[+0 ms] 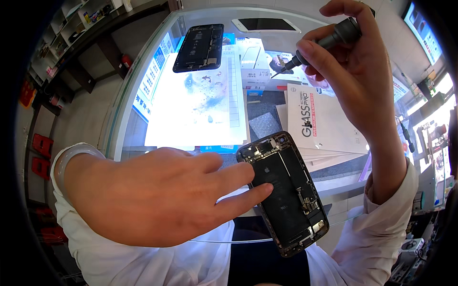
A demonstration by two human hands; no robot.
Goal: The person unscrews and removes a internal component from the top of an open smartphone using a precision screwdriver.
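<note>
An opened black phone, battery and inner parts exposed, lies slanted at the glass counter's near edge. My left hand grips it from the left, two fingertips on the battery and thumb hidden. Raised at the upper right, my right hand holds a dark grey screwdriver with its thin tip down, apart from the phone. A second opened phone rests on papers at the back left, and a white phone with a black screen lies behind the boxes.
The glass counter carries white papers, small boxes and a stack of flat screen-protector packs. Dark shelving runs along the left, with red stools below. Equipment stands at the lower right.
</note>
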